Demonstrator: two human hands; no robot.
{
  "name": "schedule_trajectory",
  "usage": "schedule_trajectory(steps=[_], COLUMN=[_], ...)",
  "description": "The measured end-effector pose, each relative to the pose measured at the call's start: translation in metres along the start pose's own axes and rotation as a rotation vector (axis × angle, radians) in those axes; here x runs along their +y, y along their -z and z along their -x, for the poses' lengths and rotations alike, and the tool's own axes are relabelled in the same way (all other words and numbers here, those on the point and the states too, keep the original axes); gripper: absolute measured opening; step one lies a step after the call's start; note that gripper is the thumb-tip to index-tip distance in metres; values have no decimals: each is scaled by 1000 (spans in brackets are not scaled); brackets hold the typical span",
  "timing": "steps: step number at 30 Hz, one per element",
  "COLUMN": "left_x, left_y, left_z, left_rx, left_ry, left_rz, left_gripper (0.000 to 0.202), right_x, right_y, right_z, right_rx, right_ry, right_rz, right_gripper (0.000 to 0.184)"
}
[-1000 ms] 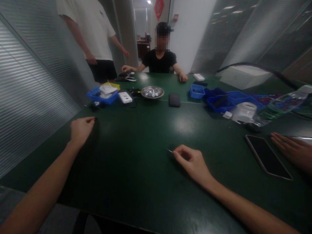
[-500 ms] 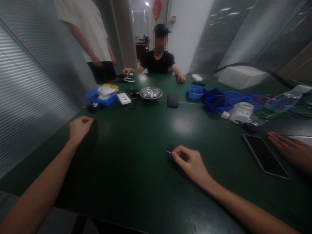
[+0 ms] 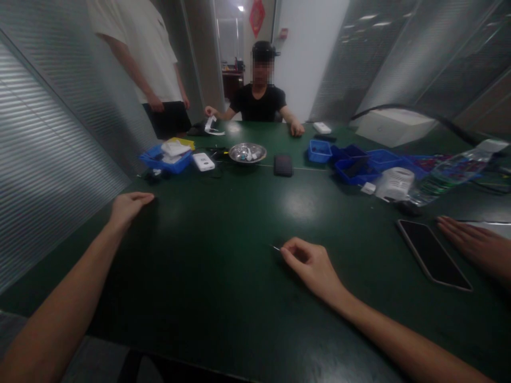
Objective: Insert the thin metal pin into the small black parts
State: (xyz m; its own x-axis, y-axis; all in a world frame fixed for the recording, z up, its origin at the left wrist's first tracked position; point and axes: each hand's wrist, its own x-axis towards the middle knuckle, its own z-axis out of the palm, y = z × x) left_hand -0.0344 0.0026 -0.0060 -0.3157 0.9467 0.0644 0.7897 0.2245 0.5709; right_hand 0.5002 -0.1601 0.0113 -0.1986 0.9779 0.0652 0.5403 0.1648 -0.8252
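My right hand [image 3: 309, 263] rests at the table's middle, with thumb and forefinger pinched on a thin, shiny, needle-like metal piece [image 3: 276, 248]. Its tip points left and away from me. At the left side of the dark green table [image 3: 215, 266], my left hand [image 3: 128, 208] has its thumb and fingers pressed together. Whatever is between them, if anything, is too small or hidden to see. The nearest things beyond that hand are a blue basket [image 3: 171, 164] with white items and a small dark object [image 3: 154, 175].
A metal bowl [image 3: 248, 154] of small white pieces, a black square item [image 3: 283, 165] and a white device [image 3: 204, 161] lie ahead. Rightward are blue trays [image 3: 355, 173], a bottle [image 3: 447, 173], a phone [image 3: 433, 255] and another person's hand [image 3: 475, 242]. One person sits opposite; another stands left.
My left hand has turned slightly and its fingers have straightened and come closer together. My right hand stays put. The seated person has lifted a white strip.
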Motion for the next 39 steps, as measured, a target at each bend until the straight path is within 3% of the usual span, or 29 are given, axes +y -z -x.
schedule_trajectory(steps=[3, 5, 8, 12, 14, 17, 21, 25, 30, 39], left_x=[10, 29, 75, 149, 178, 201, 204, 200, 201, 199], left_y=[2, -2, -22, -67, -87, -107, -116, -116, -115, -117], left_z=[7, 17, 47, 112, 146, 182, 195, 195, 198, 196], left_rx=[23, -35, -275, -709, -803, -787, -683, -655, -699, -745], left_ry=[61, 16, -175, -427, -559, -727, -870, -907, -884, -886], left_rz=[30, 39, 84, 217, 289, 335, 334, 322, 349, 356], left_gripper=[49, 48, 39, 33, 30, 23, 21, 29, 45, 49], right_x=[-1, -1, 1, 1, 1, 2, 4, 4, 2, -2], right_y=[0, 0, -1, -2, -2, 0, 4, 4, 0, -9], right_z=[0, 0, -1, -1, -1, -1, -4, -7, -8, -10], right_rx=[-5, -8, -23, -73, -103, -136, -173, -184, -188, -156], right_ry=[1, -1, -5, 12, 39, 73, 82, 95, 125, 139], right_rz=[-4, -6, -4, -9, -8, 11, -14, -5, 19, 36], right_gripper=[27, 27, 27, 25, 23, 21, 20, 19, 17, 18])
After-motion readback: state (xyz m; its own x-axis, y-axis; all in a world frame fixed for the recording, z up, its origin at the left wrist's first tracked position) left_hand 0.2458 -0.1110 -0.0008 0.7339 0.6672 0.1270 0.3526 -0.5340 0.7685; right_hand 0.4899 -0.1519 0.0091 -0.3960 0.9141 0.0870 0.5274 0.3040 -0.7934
